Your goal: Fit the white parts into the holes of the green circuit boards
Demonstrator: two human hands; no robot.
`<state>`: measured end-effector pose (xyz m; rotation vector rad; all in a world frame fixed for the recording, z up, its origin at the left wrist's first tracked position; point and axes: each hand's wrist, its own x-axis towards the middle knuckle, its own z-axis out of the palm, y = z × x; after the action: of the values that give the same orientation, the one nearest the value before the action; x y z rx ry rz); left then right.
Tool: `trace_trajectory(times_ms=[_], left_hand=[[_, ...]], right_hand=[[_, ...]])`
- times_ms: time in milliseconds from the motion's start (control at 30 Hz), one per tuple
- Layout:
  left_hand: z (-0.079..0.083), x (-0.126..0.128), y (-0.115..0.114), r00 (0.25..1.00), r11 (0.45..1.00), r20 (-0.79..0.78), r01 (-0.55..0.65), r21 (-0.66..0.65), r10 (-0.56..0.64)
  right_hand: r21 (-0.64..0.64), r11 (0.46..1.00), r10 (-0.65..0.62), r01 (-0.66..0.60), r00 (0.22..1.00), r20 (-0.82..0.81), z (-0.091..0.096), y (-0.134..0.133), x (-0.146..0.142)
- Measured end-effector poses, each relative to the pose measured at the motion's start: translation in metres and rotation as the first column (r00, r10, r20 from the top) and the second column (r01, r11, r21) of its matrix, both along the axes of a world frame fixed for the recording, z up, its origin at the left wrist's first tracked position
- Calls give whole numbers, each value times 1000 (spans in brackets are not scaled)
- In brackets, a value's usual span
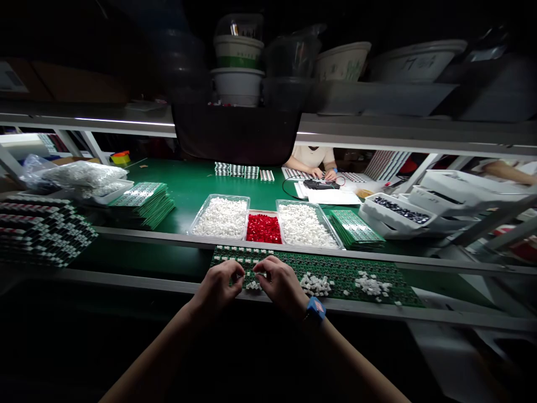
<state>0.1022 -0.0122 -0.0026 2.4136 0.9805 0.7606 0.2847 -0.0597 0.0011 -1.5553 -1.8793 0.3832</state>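
Note:
My left hand (218, 284) and my right hand (282, 284) face each other over a long green circuit board panel (344, 270). Thumb and forefinger are pinched together on each. Whatever is between the fingertips is too small to make out. White connectors stand in rows on the panel's left part, just beyond my fingers. Below my fingertips lies a small loose heap of white connectors (253, 285), partly hidden by my right hand. Farther right on the panel are two more loose heaps, a nearer pile (315, 284) and a farther pile (372, 284). A blue watch (315, 309) is on my right wrist.
Behind the panel, clear trays of white parts, a left tray (221, 217) and a right tray (308, 224), flank red parts (263, 228). Board stacks (142, 204) and white bins (396, 215) stand at the sides. A shelf (377, 131) hangs overhead. A person (314, 162) works opposite.

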Motion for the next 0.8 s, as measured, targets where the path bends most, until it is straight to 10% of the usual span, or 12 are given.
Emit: trace_trajectory(times_ms=[333, 800], left_hand=[[-12, -58, -32, 876, 857, 338, -146, -493, 344], [-21, -82, -52, 807, 776, 352, -195, -599, 475]], right_hand=[[-6, 999, 34, -33, 981, 189, -6, 19, -29], [-49, 999, 35, -14, 892, 450, 3, 20, -43]])
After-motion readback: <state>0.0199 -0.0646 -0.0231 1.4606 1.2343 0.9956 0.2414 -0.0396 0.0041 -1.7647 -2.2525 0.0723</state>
